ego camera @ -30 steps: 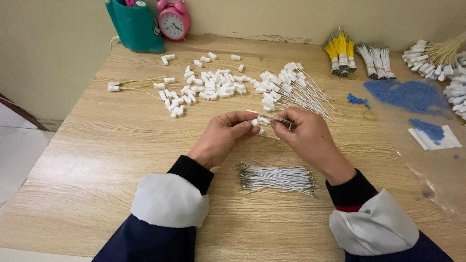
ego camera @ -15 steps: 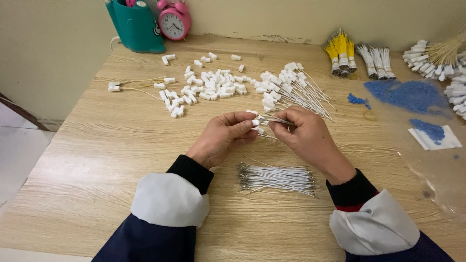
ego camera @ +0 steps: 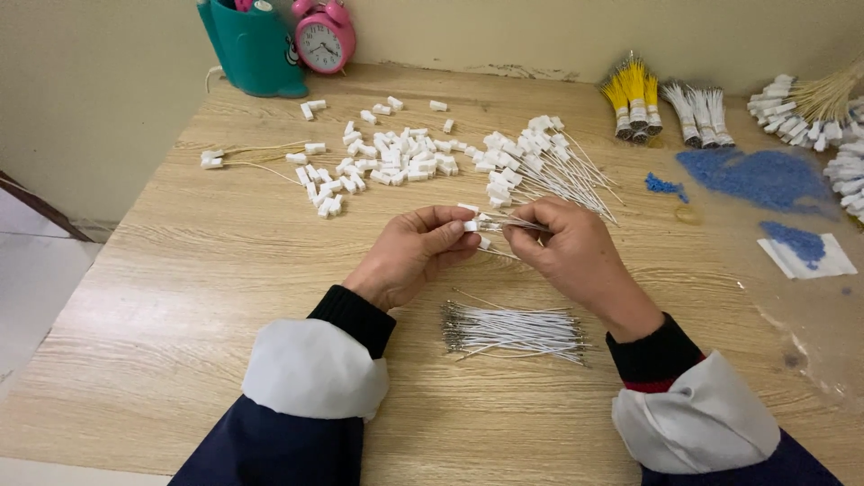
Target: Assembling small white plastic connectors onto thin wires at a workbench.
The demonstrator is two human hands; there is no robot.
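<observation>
White plastic plug (ego camera: 472, 225) sits pinched between my left hand's (ego camera: 416, 254) thumb and forefinger, just above the middle of the wooden table (ego camera: 180, 297). My right hand (ego camera: 569, 252) is closed on thin white wires (ego camera: 504, 222) that run into that plug, so both hands meet fingertip to fingertip, each clamped on its own end of the same piece. A few more plugs hang among the wires under my fingers; I cannot tell how many.

Below my hands, near my wrists, lies a bundle (ego camera: 511, 328) of loose white wires with bare metal tips at the left end. Beyond my hands a heap of loose plugs (ego camera: 396, 157) is scattered over the tabletop, and just right of it a pile of finished wires (ego camera: 549, 162) with plugs already on. Far left, two plugs on yellowish leads (ego camera: 256, 160) lie apart from the rest.

At the back stand a teal holder (ego camera: 256, 49) and a pink alarm clock (ego camera: 324, 38), side by side. On the right are yellow-tipped bunches (ego camera: 633, 94), white bunches (ego camera: 700, 110) and blue grains (ego camera: 756, 175) spread on clear film.
</observation>
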